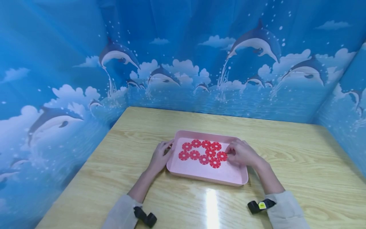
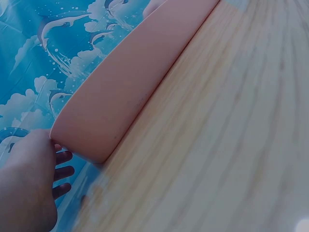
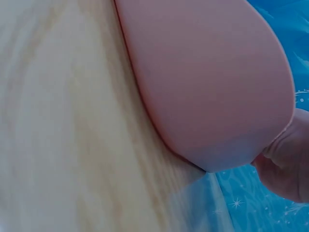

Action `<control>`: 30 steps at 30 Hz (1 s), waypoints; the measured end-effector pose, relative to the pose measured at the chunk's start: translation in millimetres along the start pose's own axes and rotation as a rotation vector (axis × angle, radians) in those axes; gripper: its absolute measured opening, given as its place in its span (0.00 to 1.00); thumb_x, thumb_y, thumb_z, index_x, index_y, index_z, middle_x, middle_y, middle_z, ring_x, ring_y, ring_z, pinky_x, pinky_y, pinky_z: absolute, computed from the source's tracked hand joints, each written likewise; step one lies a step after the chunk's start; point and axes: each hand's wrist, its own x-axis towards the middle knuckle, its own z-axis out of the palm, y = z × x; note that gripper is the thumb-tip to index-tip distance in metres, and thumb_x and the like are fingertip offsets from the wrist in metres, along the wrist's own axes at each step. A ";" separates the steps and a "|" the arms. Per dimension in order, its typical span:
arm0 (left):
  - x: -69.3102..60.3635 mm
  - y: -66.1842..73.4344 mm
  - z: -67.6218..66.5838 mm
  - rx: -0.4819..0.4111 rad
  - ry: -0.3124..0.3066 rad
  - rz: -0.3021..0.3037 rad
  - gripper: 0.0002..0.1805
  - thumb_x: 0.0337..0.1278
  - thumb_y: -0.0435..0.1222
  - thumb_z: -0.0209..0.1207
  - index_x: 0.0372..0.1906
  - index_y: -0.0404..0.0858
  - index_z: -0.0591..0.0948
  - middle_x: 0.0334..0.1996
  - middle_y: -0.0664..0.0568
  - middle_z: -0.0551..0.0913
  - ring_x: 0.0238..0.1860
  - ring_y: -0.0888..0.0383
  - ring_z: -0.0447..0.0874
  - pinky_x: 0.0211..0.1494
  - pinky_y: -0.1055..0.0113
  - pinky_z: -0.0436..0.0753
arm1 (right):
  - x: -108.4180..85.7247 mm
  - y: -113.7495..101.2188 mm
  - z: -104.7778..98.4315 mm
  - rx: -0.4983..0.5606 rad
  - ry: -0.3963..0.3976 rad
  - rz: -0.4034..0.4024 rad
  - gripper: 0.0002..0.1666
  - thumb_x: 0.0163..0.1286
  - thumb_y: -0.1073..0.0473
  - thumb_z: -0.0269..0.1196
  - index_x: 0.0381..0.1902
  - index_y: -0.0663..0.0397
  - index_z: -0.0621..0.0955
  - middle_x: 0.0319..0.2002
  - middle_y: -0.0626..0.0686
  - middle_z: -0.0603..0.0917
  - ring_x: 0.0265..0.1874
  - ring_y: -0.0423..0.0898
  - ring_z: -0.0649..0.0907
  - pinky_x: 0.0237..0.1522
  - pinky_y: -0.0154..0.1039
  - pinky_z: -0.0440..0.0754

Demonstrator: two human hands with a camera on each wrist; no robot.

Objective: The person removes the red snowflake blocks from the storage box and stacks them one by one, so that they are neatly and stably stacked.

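A shallow pink tray (image 1: 186, 170) sits on the table with several red notched plastic discs (image 1: 194, 155) lying flat inside, in two uneven rows joined near the right. My left hand (image 1: 159, 156) grips the tray's left rim; in the left wrist view, fingers of the left hand (image 2: 29, 179) curl below the tray's edge. My right hand (image 1: 241, 153) reaches over the tray's right rim, thumb and finger pinching the rightmost red disc (image 1: 222, 156). The right wrist view shows the tray wall (image 3: 217, 87) and part of the right hand (image 3: 287, 159), but its fingertips are hidden.
The tray stands on a light wood-grain table (image 1: 137, 127), whose back edge meets a blue dolphin-printed curtain (image 1: 183, 86). Curtain also hangs at the left and right. Black wrist cameras (image 1: 145, 217) are strapped over both grey sleeves. A light reflection lies before the tray.
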 end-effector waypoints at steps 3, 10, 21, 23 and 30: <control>-0.9 0.9 -0.5 -0.004 -0.001 -0.002 0.20 0.61 0.35 0.55 0.58 0.36 0.74 0.45 0.46 0.76 0.45 0.50 0.72 0.49 0.53 0.73 | -0.4 0.6 4.3 0.010 0.029 0.008 0.12 0.44 0.60 0.70 0.30 0.49 0.81 0.35 0.46 0.77 0.39 0.45 0.72 0.46 0.47 0.66; -2.3 1.4 -0.6 -0.007 -0.002 -0.014 0.20 0.61 0.36 0.55 0.58 0.36 0.74 0.45 0.46 0.76 0.45 0.50 0.71 0.50 0.53 0.72 | -3.7 2.8 9.6 0.064 0.104 -0.010 0.15 0.40 0.58 0.72 0.29 0.47 0.80 0.40 0.50 0.76 0.37 0.45 0.73 0.45 0.45 0.66; 0.3 1.6 1.4 -0.045 0.006 -0.029 0.20 0.60 0.34 0.56 0.58 0.36 0.74 0.43 0.46 0.76 0.44 0.51 0.73 0.49 0.54 0.73 | -9.2 4.7 6.9 0.150 0.175 0.004 0.19 0.42 0.57 0.72 0.33 0.53 0.77 0.33 0.48 0.76 0.35 0.46 0.74 0.38 0.43 0.75; 0.7 1.9 1.8 -0.058 0.006 -0.036 0.20 0.60 0.34 0.56 0.58 0.37 0.74 0.43 0.46 0.76 0.44 0.51 0.73 0.50 0.54 0.73 | -10.1 5.1 6.3 0.160 0.192 0.006 0.19 0.43 0.58 0.72 0.33 0.54 0.77 0.33 0.49 0.76 0.36 0.46 0.73 0.38 0.43 0.75; 0.3 1.3 2.0 -0.080 -0.004 -0.060 0.21 0.61 0.35 0.55 0.59 0.38 0.74 0.44 0.47 0.75 0.43 0.51 0.74 0.49 0.55 0.74 | -13.8 3.9 1.0 0.184 0.249 0.028 0.18 0.43 0.62 0.70 0.34 0.56 0.77 0.33 0.51 0.75 0.35 0.48 0.72 0.35 0.42 0.75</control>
